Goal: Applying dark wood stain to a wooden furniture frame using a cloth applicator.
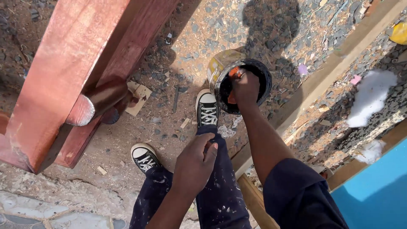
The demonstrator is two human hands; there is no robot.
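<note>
A big red-stained timber frame (72, 63) fills the left of the view, tilted across the gravel ground (195, 29), with one rounded peg end (82, 111) sticking out of its lower edge. A small flat offcut of pale wood (137, 98) lies on the ground just under it, and wood chips are scattered about. One long pale plank (335, 68) runs diagonally from the upper right down toward the person's legs, passing just beside the paint tin. Beyond the plank there are two white fluffy patches (371, 99) on the ground, a bright blue surface (373, 191) in the lower right corner, and a bit of something yellow (399, 33) at the right edge.

One paint tin (220, 68) stands on the gravel, open, its inside dark; it sits just ahead of one of the two black-and-white sneakers (207, 109), the other shoe (144, 157) being further back and to the left. The trousers (222, 195) are dark and flecked with paint.

The right hand (245, 88) is stretched straight down from a dark sleeve (296, 191) into the mouth of the tin, fingers closed around something with an orange end (234, 72); what it is I can't make out. The left hand (195, 163) rests on the thigh, arm bent, fingers curled loosely against the cloth and holding nothing.
</note>
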